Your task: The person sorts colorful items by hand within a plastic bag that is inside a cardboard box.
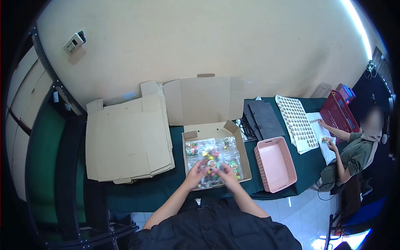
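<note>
An open cardboard box (246,166) sits in front of me with its lid (204,100) raised against the wall. Inside lie several clear plastic bags (192,149) of small colourful pieces, some with a round sticker. Above them, my left hand (195,175) and my right hand (227,175) hold one clear plastic bag (211,160) between them, fingers closed on its two sides. It has red, yellow and green pieces in it; what exactly they are is too small to tell.
Flattened cardboard boxes (125,143) are stacked at left. To the right stand a pink basket (275,166), black folders (264,118), sticker sheets (296,123) and a dark red crate (333,108). A co-worker (354,154) there holds a small bag over a sheet.
</note>
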Demonstrator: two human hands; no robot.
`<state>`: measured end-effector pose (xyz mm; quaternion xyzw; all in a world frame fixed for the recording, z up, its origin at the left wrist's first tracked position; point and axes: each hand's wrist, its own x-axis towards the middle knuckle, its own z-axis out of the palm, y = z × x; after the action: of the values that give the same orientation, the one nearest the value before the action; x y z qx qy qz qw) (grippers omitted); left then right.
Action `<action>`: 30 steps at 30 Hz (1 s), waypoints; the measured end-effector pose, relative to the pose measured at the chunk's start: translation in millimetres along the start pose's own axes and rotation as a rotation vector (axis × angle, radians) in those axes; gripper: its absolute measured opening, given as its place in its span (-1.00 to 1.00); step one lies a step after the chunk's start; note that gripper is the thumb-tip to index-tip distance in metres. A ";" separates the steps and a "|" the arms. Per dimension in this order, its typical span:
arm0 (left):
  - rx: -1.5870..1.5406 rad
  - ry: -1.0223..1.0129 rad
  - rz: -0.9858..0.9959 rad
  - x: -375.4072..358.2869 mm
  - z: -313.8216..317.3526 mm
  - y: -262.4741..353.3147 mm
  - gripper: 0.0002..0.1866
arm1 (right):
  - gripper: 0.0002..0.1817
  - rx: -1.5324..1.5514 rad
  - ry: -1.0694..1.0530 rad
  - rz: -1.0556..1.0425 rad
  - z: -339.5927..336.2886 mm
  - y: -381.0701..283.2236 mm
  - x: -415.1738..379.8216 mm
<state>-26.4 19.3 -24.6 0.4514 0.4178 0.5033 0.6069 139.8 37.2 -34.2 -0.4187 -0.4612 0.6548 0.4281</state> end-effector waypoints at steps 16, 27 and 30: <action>-0.161 0.084 -0.017 -16.9 -12.8 16.0 -0.66 | -0.73 0.118 -0.201 0.036 32.9 -23.0 0.7; 0.027 0.078 0.095 -18.9 -13.8 2.7 -0.65 | -0.68 0.196 -0.182 0.085 38.4 -8.7 4.5; -0.077 0.126 0.037 -22.6 -13.3 10.2 -0.68 | -0.68 0.360 -0.225 0.179 34.4 -7.3 7.7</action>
<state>-44.9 -0.5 -16.8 0.4028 0.4269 0.5575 0.5871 106.5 37.6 -20.7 -0.2993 -0.3428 0.8043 0.3820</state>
